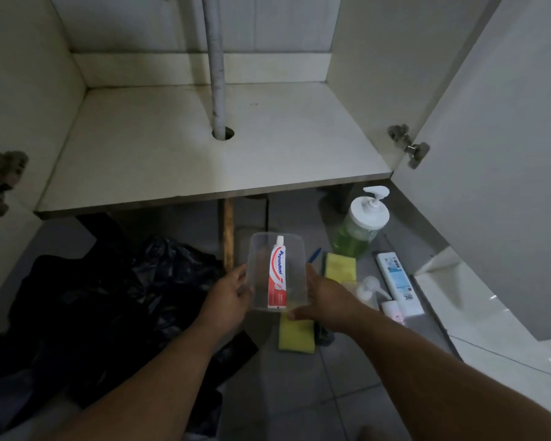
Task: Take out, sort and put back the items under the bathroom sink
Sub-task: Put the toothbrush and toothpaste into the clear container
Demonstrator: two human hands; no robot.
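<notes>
Both hands are holding a clear plastic container (277, 272) above the floor, just in front of the cabinet shelf's (172, 148) front edge. The left hand (228, 296) is gripping its left wall, and the right hand (323, 302) is curling around its right wall. A toothpaste tube (277, 276) is lying inside (cap pointing toward the shelf). Yellow sponges (296, 334) and a pump bottle (361, 227) are sitting on the floor tiles nearby.
</notes>
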